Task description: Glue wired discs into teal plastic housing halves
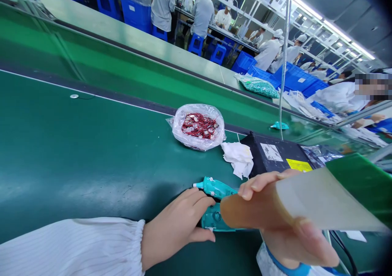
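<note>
My left hand (179, 223) rests on the green table (92, 161), its fingers at the left end of a teal plastic housing (211, 217). A second teal piece (218, 187) with a white tip lies just beyond the fingertips. In my right hand (300, 235) is a large tool or roll with a brown rounded end (251, 210) and a pale middle, held close to the camera. Its brown end covers the right part of the teal pieces. Whether it touches them cannot be made out.
Beyond the hands stand a plastic-lined bowl of red wires with small discs (199, 127), a crumpled white cloth (238, 158) and a black box (278, 153). A hanging cable (284, 63) crosses the right side. People in white work behind the green partition.
</note>
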